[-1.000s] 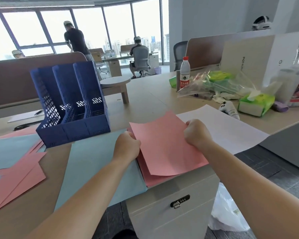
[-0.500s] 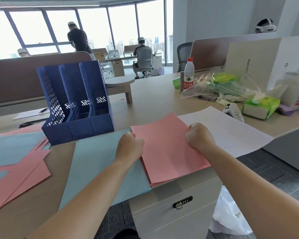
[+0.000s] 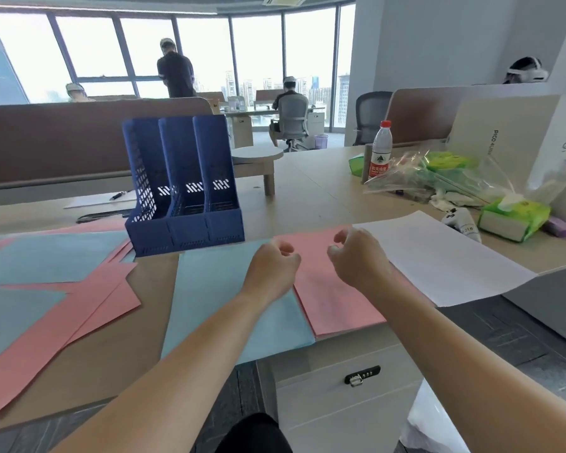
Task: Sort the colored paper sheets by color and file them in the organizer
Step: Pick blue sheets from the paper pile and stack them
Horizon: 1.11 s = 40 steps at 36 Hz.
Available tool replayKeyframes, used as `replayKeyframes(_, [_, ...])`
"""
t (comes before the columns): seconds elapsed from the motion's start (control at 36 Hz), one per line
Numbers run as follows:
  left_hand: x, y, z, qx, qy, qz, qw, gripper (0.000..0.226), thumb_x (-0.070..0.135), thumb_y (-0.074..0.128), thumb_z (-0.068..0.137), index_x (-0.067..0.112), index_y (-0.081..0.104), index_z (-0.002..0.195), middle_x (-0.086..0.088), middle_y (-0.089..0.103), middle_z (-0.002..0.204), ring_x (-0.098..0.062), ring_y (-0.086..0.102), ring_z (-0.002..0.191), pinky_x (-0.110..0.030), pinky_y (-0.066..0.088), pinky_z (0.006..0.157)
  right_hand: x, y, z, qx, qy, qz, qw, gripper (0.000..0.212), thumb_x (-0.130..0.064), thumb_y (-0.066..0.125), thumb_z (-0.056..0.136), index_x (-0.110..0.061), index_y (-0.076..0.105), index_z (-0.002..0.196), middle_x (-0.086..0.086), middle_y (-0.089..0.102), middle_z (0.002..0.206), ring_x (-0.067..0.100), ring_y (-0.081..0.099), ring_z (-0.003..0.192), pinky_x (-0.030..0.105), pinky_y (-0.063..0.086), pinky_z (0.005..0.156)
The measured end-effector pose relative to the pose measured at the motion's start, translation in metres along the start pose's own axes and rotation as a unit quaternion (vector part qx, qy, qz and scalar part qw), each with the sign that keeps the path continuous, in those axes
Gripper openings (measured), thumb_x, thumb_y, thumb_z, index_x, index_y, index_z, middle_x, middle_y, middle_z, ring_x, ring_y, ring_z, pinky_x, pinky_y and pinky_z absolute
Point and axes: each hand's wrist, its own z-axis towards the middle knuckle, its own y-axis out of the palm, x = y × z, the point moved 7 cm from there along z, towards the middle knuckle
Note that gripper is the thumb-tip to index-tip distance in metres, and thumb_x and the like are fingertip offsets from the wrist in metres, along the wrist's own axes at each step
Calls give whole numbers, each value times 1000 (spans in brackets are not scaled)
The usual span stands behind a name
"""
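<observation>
While pink stack (image 3: 337, 308) lies beneath | left hand (image 3: 272, 266) loosely curled, empty | right hand (image 3: 356, 256) likewise

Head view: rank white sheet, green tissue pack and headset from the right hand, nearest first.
1. white sheet, just right of the right hand.
2. green tissue pack, farther right on the desk.
3. headset, up on the far ledge.
</observation>
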Motion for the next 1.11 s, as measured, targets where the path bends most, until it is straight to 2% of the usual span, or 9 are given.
replayKeyframes(0.28, [-50,-109,-34,54,-14,-19,998,14,26,54,94,22,63,104,5,67,99,-15,63,88,-29,52,72,-131,61,-37,-60,-101,51,992,28,-27,56,94,-15,66,118,5,65,124,24,61,107,28,42,84])
replayKeyframes(0.39, [-90,-175,-47,105,-37,-7,994,14,25,54,95,22,64,105,10,65,97,-8,60,86,-19,48,63,-195,99,-55,-90,-146,69,983,29,-26,55,96,-15,64,121,3,61,126,23,58,107,25,40,82])
replayKeyframes(0.47, [-121,-223,-57,131,-60,2,989,10,21,54,93,22,65,94,12,65,88,-9,60,79,-21,49,66,-239,134,-68,-122,-165,90,975,24,-24,55,93,-17,66,114,4,61,120,22,58,99,34,51,85])
replayKeyframes(0.58, [-168,-285,-71,170,-86,39,981,18,19,54,91,17,70,100,4,69,100,-16,61,94,-27,46,80,-297,189,-91,-185,-192,95,959,29,-25,54,92,-19,66,118,2,63,123,22,60,101,31,47,81])
replayKeyframes(0.72, [-229,-344,-83,196,-118,64,971,17,19,54,91,14,68,96,1,69,93,-18,63,86,-25,44,68,-357,256,-114,-251,-215,107,938,33,-28,54,96,-18,60,127,1,59,133,21,58,113,29,44,87])
replayKeyframes(0.81, [-256,-375,-85,213,-134,73,965,18,19,53,91,13,68,99,0,69,96,-17,63,84,-20,44,61,-386,284,-123,-266,-224,105,932,34,-29,55,96,-18,59,128,2,57,135,22,57,114,29,43,87])
replayKeyframes(0.89, [-275,-398,-85,223,-143,78,961,19,21,54,92,15,68,102,3,67,99,-16,61,87,-22,44,66,-407,304,-129,-276,-228,93,929,35,-29,55,95,-18,59,129,3,57,134,24,59,111,28,42,84])
replayKeyframes(0.97, [-290,-413,-85,219,-157,70,960,19,22,54,92,16,67,104,4,67,101,-16,61,91,-27,46,75,-420,319,-131,-284,-236,70,926,38,-29,56,95,-17,58,130,5,55,138,25,54,122,32,43,98])
replayKeyframes(1.11, [-308,-432,-87,204,-180,76,959,17,24,54,91,19,67,101,5,66,99,-14,61,90,-24,42,68,-431,335,-129,-296,-229,28,927,40,-31,54,94,-17,57,132,7,53,138,27,52,124,35,44,99])
